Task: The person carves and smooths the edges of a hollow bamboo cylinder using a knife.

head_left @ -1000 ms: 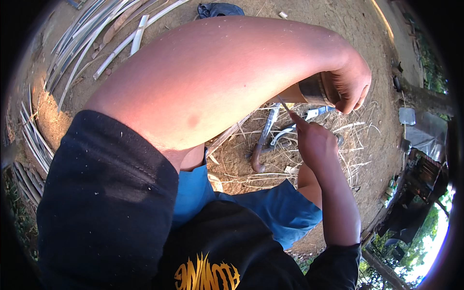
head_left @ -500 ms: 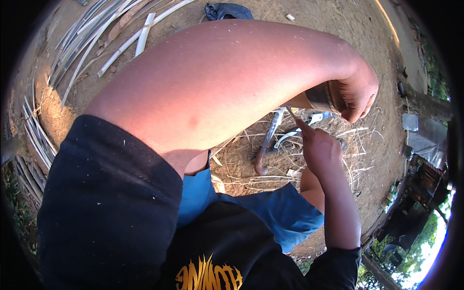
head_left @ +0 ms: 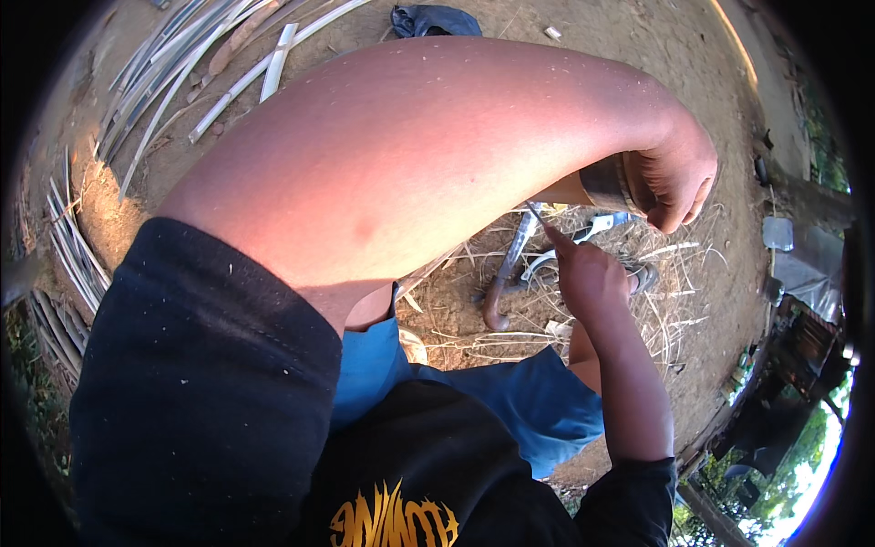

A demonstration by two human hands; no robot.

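Observation:
My left arm [head_left: 437, 146] reaches across the view and hides much of what lies beneath it. At the right, my left hand [head_left: 676, 187] is closed around a tan and dark-banded cylindrical piece [head_left: 603, 182] that looks like bamboo; its far end is hidden by my forearm. My right hand [head_left: 594, 284] grips a small knife [head_left: 536, 214], only its thin blade showing past the forefinger. The blade points up and left, close under the piece; whether it touches cannot be told. Below lies a long-bladed tool with a curved brown handle [head_left: 495, 310].
Pale shavings [head_left: 670, 314] litter the dirt around my feet. A white and blue object [head_left: 606, 221] lies by the long-bladed tool. Long split strips [head_left: 173, 68] are heaped at the far left, with more strips [head_left: 77, 242] nearer. A dark cloth or bag [head_left: 436, 20] sits beyond my arm.
My right hand with the knife has shifted slightly left, uncovering more of a strapped shape behind the wrist. The left hand keeps its hold nearly in place.

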